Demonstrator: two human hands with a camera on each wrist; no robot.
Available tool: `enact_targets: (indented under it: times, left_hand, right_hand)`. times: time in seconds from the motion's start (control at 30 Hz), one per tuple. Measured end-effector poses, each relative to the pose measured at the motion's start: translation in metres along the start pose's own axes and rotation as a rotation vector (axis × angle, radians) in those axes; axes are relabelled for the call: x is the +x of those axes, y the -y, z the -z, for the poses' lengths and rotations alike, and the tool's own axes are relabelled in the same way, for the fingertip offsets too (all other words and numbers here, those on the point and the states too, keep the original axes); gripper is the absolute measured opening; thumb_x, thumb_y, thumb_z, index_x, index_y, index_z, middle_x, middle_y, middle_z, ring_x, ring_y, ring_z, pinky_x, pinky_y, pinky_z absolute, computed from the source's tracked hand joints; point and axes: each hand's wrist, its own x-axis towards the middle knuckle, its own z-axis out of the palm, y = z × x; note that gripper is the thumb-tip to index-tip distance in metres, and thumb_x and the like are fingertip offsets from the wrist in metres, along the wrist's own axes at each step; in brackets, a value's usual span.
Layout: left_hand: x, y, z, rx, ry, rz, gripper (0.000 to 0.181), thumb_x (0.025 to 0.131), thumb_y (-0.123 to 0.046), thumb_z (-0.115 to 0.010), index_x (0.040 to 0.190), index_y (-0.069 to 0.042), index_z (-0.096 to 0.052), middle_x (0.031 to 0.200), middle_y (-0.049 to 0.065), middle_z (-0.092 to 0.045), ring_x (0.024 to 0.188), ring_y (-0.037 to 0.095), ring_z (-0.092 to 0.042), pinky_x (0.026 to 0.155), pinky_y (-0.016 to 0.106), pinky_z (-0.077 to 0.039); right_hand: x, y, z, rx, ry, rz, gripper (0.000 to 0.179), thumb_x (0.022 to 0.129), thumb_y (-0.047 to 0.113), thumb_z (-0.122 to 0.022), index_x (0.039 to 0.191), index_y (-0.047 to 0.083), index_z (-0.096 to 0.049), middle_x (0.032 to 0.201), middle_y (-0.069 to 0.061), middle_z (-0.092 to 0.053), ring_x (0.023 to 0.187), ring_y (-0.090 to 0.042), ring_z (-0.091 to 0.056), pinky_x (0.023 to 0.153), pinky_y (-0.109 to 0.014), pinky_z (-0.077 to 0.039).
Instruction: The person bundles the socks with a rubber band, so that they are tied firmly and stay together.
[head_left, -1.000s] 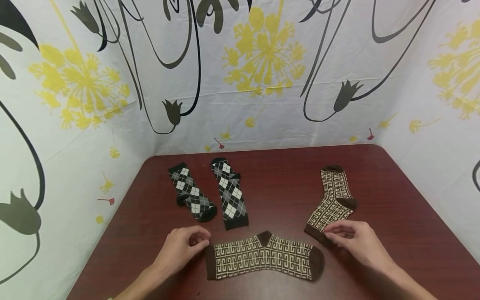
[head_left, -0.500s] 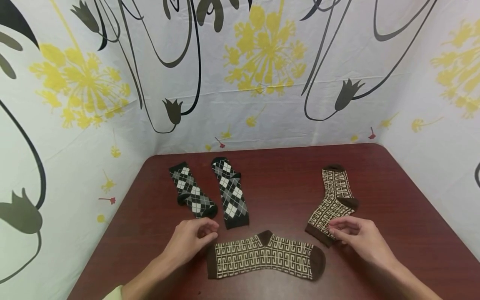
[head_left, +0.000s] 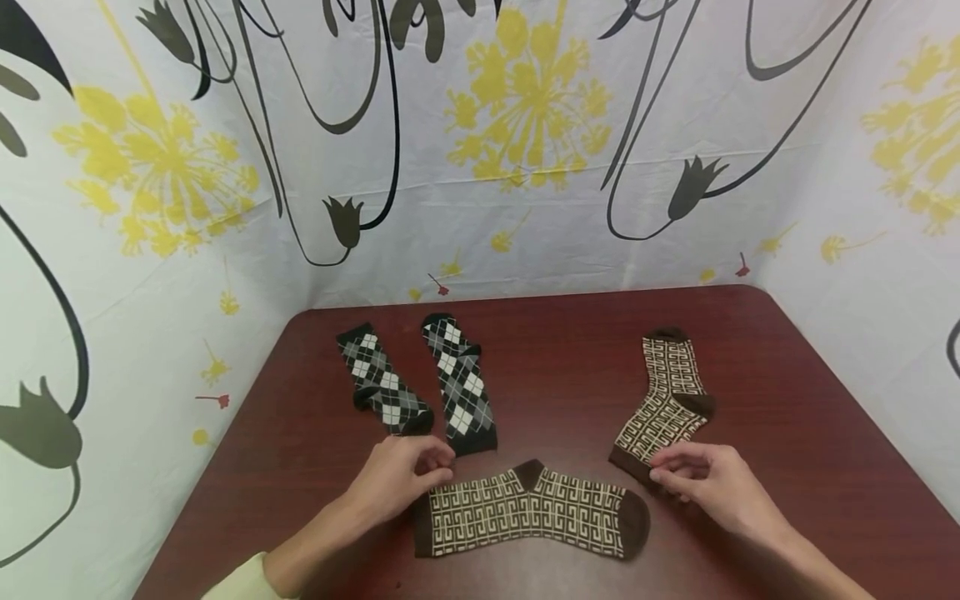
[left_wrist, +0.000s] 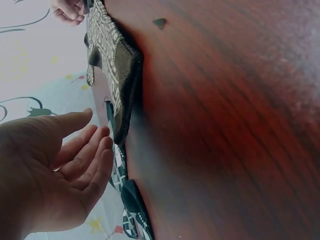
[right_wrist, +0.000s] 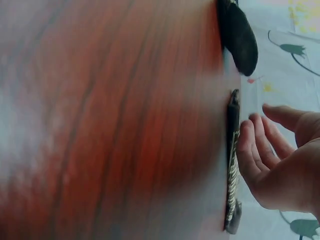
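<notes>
A brown and cream geometric sock [head_left: 570, 510] lies flat across the front of the table, heel upward in the head view. My left hand [head_left: 399, 477] hovers over its cuff end with fingers loosely bent; in the left wrist view a gap shows between thumb and fingers. A matching sock [head_left: 670, 371] lies at the right, its cuff toward me. By that cuff is my right hand [head_left: 716, 487], fingers bent around nothing in the right wrist view. Two black, grey and white argyle socks, one slanting [head_left: 382, 375] and one straighter [head_left: 459, 387], lie at the back left.
The dark red wooden table [head_left: 562, 375] has rounded back corners. A white fabric backdrop [head_left: 480, 233] with yellow and grey flower prints hangs behind and on both sides.
My left hand has moved up and to the right, from beside the front sock's cuff to over its upper corner. The right hand has barely shifted, and the socks lie as before.
</notes>
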Motion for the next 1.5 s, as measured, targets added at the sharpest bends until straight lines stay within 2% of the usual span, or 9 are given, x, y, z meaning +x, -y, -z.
enact_targets:
  times: [0.13,0.37,0.57,0.83,1.0,1.1,1.27,1.4,1.5]
  left_hand:
    - [-0.003,0.003,-0.001,-0.002,0.062,0.011,0.010,0.093,-0.018,-0.084,0.102,-0.018,-0.080,0.087,-0.017,-0.073,0.076,-0.003,-0.066,0.071,0.027,-0.055]
    - [-0.007,0.006,-0.003,-0.053,0.126,0.018,0.007,0.093,-0.013,-0.083,0.094,-0.018,-0.078,0.081,-0.017,-0.071,0.074,-0.002,-0.066,0.069,0.026,-0.055]
    - [-0.012,0.004,0.000,-0.061,0.167,0.019,0.013,0.091,-0.012,-0.085,0.089,-0.022,-0.077,0.078,-0.018,-0.069,0.072,-0.002,-0.065,0.067,0.026,-0.054]
    - [-0.020,-0.010,0.002,-0.097,0.315,0.009,0.018,0.087,-0.015,-0.088,0.082,-0.024,-0.075,0.073,-0.019,-0.067,0.068,-0.004,-0.062,0.065,0.021,-0.053]
    - [-0.026,-0.022,0.000,-0.074,0.372,-0.004,0.019,0.086,-0.013,-0.088,0.078,-0.024,-0.075,0.072,-0.022,-0.066,0.066,-0.006,-0.061,0.064,0.018,-0.053]
    - [-0.027,-0.026,-0.002,-0.038,0.384,-0.024,0.019,0.084,-0.012,-0.088,0.077,-0.025,-0.076,0.071,-0.024,-0.065,0.065,-0.008,-0.060,0.064,0.016,-0.052]
    - [-0.022,-0.027,0.000,-0.004,0.396,-0.060,0.018,0.086,-0.014,-0.087,0.078,-0.026,-0.077,0.071,-0.026,-0.065,0.066,-0.009,-0.060,0.064,0.015,-0.052]
    - [-0.007,-0.026,0.006,-0.023,0.350,-0.072,0.012,0.090,-0.015,-0.086,0.086,-0.024,-0.079,0.076,-0.024,-0.067,0.068,-0.007,-0.061,0.065,0.017,-0.053]
    - [0.010,-0.025,0.011,-0.050,0.303,-0.085,0.005,0.093,-0.016,-0.083,0.097,-0.018,-0.080,0.081,-0.020,-0.071,0.072,-0.005,-0.064,0.066,0.019,-0.055]
  right_hand:
    - [-0.003,0.004,-0.006,-0.014,0.105,-0.002,0.015,0.094,0.009,-0.081,0.105,0.001,-0.076,0.087,-0.004,-0.077,0.062,-0.013,-0.068,0.055,-0.032,-0.057]
    - [-0.003,0.010,-0.013,0.002,0.176,-0.026,0.017,0.092,0.013,-0.085,0.097,0.002,-0.073,0.080,-0.001,-0.075,0.058,-0.014,-0.066,0.053,-0.033,-0.057]
    - [0.000,0.010,-0.015,0.068,0.237,-0.005,0.012,0.092,0.000,-0.079,0.098,-0.001,-0.069,0.083,-0.006,-0.075,0.063,-0.015,-0.068,0.055,-0.035,-0.059]
    - [0.013,0.018,-0.020,-0.038,0.061,0.036,0.010,0.092,-0.002,-0.078,0.100,0.004,-0.075,0.087,-0.005,-0.075,0.059,-0.013,-0.068,0.054,-0.033,-0.059]
    - [0.028,0.021,-0.028,-0.089,-0.039,0.067,0.012,0.090,0.000,-0.082,0.098,0.008,-0.078,0.084,0.001,-0.075,0.069,-0.008,-0.070,0.058,-0.029,-0.058]
    - [0.038,0.020,-0.033,-0.126,-0.085,0.101,0.013,0.088,0.000,-0.084,0.096,0.009,-0.079,0.085,0.003,-0.076,0.073,-0.007,-0.070,0.063,-0.025,-0.056]
    - [0.051,0.018,-0.039,-0.116,-0.106,0.113,0.012,0.089,0.000,-0.084,0.097,0.007,-0.079,0.088,0.000,-0.077,0.077,-0.010,-0.072,0.069,-0.025,-0.058]
    - [0.055,0.019,-0.042,-0.147,-0.147,0.142,0.016,0.089,0.002,-0.085,0.102,0.006,-0.079,0.087,0.001,-0.076,0.075,-0.009,-0.071,0.069,-0.025,-0.057]
    - [0.053,0.023,-0.045,-0.170,-0.218,0.178,0.024,0.088,0.002,-0.086,0.109,0.006,-0.077,0.084,0.001,-0.074,0.067,-0.008,-0.066,0.062,-0.024,-0.053]
